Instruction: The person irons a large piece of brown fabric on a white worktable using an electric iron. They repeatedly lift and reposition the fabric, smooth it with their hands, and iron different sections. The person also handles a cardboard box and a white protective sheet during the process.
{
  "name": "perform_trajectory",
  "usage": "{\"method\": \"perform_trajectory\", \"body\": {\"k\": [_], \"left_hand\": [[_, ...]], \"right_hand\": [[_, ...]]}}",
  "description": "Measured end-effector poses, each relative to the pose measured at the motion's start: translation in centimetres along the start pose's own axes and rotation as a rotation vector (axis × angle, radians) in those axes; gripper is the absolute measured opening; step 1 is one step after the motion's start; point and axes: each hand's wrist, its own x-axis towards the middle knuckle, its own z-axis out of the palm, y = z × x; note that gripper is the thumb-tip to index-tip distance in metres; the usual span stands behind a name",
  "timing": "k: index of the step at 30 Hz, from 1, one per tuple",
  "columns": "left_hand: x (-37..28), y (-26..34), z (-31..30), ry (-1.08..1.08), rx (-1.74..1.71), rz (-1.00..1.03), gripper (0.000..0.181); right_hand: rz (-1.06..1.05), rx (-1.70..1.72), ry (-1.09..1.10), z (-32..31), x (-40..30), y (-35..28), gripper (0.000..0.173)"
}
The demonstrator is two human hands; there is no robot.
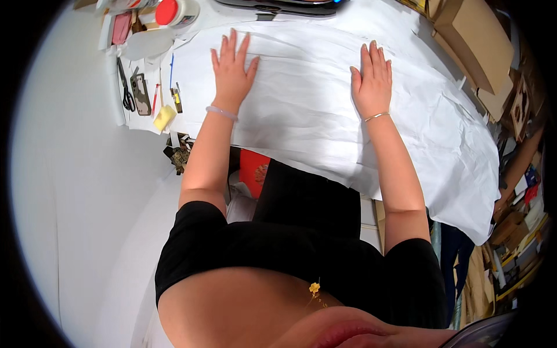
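A large sheet of creased white paper or thin cloth (pixel 300 95) covers the table and hangs past its right end. My left hand (pixel 233 76) lies palm down on its left part, fingers spread, with a pale bangle at the wrist. On the right part rests my right hand (pixel 373 82), also palm down, its fingers nearly together and the thumb apart; a thin gold-coloured bangle circles that wrist. Neither hand holds anything. Faint folds run across the sheet between the hands, and heavier wrinkles show towards the right end.
At the left lie black-handled scissors (pixel 125 87), a phone in a patterned case (pixel 140 94), a red pen (pixel 155 100), a yellow sponge (pixel 165 118) and a yellow-banded tool (pixel 176 100). A red-lidded jar (pixel 176 13) stands behind. Cardboard boxes (pixel 476 43) crowd the right side.
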Motion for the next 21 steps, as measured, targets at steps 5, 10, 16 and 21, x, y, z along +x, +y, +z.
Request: {"method": "perform_trajectory", "body": {"k": [5, 10, 16, 21], "left_hand": [[0.1, -2.5, -0.5, 0.072, 0.058, -0.108, 0.062], [-0.5, -3.1, -0.8, 0.107, 0.064, -0.122, 0.061], [0.0, -2.7, -0.4, 0.125, 0.059, -0.116, 0.059], [-0.5, -3.1, -0.9, 0.103, 0.080, -0.139, 0.058]], "right_hand": [[0.004, -0.041, -0.007, -0.6, 0.3, -0.7, 0.055], [-0.130, 0.161, 0.267, -6.7, 7.9, -7.8, 0.057], [-0.342, 0.036, 0.143, -12.8, 22.5, -15.3, 0.059], [-0.276, 0.211, -0.139, -11.7, 25.6, -15.9, 0.046]]}}
